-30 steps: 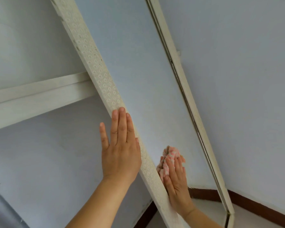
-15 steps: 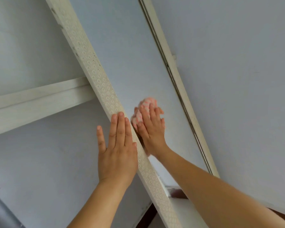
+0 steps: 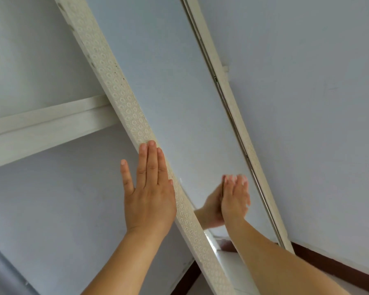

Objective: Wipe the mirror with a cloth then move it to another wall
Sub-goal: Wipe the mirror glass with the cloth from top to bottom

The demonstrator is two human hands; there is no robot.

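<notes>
Fingers of left hand [image 3: 149,196] lie straight on mirror [image 3: 168,86] frame; right hand [image 3: 234,201] fingers blurred, grip unclear.

Location type: interior room of a home. Indicators: plain painted walls [image 3: 307,103] in pale blue-grey; a dark brown skirting strip [image 3: 337,267] running along the wall base at lower right; a tall mirror [image 3: 168,92] in a cream frame [image 3: 124,103] embossed with small ring patterns, leaning against the wall; a whitewashed wooden rail [image 3: 41,126] crossing behind the frame at left. A grey pipe-like object [image 3: 6,271] sits at lower left; its nature cannot be determined. The mirror glass reflects only more plain wall and a strip of pale floor.
</notes>
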